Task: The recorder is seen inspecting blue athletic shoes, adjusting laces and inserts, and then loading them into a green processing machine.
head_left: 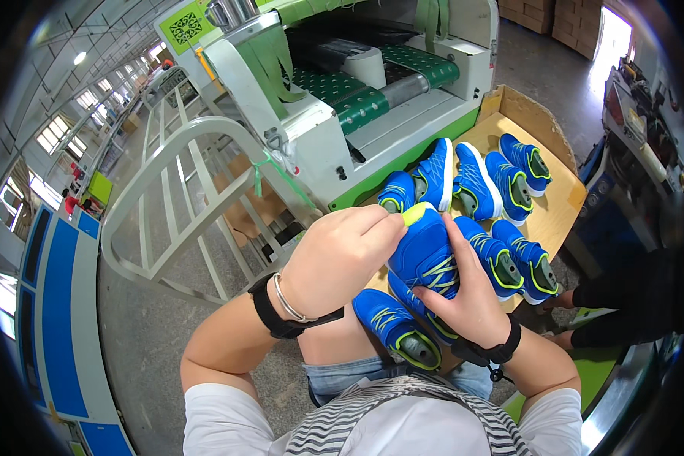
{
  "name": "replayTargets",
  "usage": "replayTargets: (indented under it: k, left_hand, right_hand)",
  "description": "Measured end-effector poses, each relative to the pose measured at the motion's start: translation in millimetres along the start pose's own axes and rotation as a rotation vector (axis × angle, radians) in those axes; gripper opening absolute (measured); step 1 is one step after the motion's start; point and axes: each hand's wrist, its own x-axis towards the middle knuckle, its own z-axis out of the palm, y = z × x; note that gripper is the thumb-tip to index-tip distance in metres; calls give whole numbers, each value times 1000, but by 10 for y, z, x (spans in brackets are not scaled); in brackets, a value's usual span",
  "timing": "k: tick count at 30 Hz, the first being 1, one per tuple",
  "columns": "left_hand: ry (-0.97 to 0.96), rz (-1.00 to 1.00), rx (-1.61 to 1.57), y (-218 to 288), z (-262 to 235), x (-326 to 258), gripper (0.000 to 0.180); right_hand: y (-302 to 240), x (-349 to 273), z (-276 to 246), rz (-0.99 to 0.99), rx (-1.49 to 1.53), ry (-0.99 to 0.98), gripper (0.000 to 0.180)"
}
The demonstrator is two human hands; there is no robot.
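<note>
Over my lap, both hands are at a blue sneaker (418, 251) with yellow-green laces. My right hand (475, 300) is closed round its side, thumb by the laces. My left hand (346, 254) has its fingers curled and pinched at a yellow-green patch (413, 213) on the shoe's far end; its fingertips are partly hidden. Below the held shoe, another blue sneaker (394, 327) lies close to my right forearm, with a grey-green insert in its opening. Part of one more blue shoe shows under my right hand.
Several blue sneakers (479, 182) stand on a cardboard-lined surface (558, 209) ahead and right. Behind it is a machine with a green conveyor belt (353, 99). A pale metal rack (182, 220) stands left. Another person's dark-clothed limbs (623, 319) are at the right.
</note>
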Motion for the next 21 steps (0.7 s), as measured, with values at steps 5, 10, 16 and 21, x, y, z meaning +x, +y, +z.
replayTargets:
  k: [5,10,16,21]
  left_hand:
    - [-39,2,53,34,-20,0,16]
    - [5,-21,-50,-24,3,-16,16]
    - [-42,13,55,24,-37,2,15]
    - [-28,-99,-90,-15,20,-12,18]
  right_hand:
    - [-50,-8,3,-8,-23,2,99]
    - [-58,-16,7,6,-15,3,99]
    - [-53,-15,22,-4,-33,6,99]
    - [-19,-3,-4,12,-19,12,99]
